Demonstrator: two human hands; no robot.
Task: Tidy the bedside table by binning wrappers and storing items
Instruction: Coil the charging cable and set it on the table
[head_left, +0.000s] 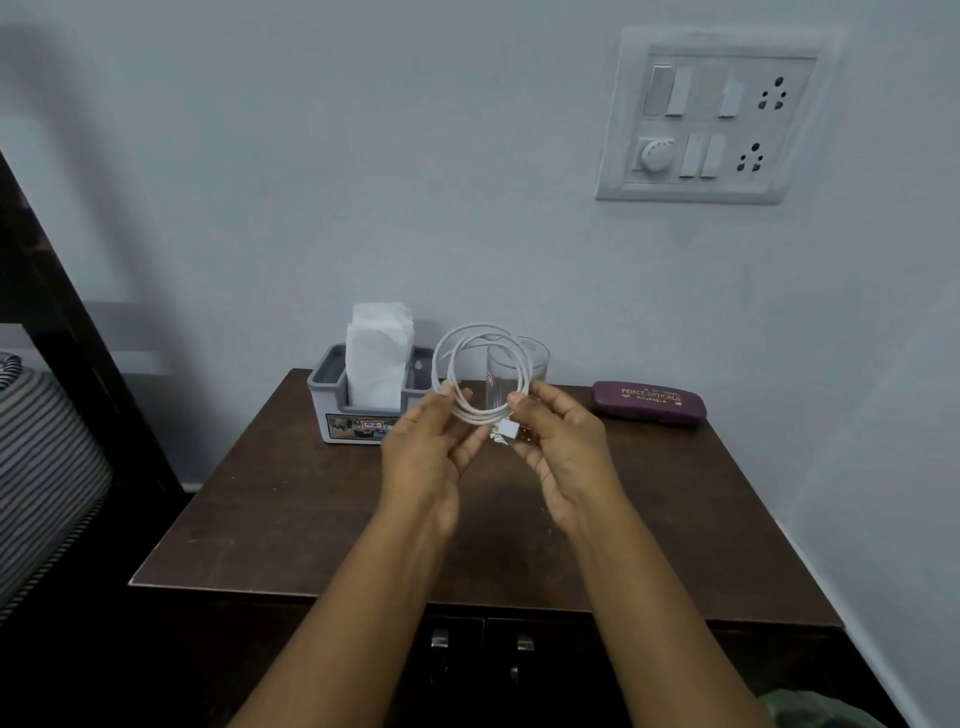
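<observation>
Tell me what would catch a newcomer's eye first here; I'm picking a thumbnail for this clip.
The coiled white charging cable stands out first, held up between the left hand and right hand above the middle of the dark brown wooden bedside table. Next comes the white switch-and-socket panel on the wall at upper right. At the table's back right lies a maroon spectacle case.

hands: left (426, 447), right (563, 452) | both pinch coiled white cable (480, 374) | above table (291, 499)
</observation>
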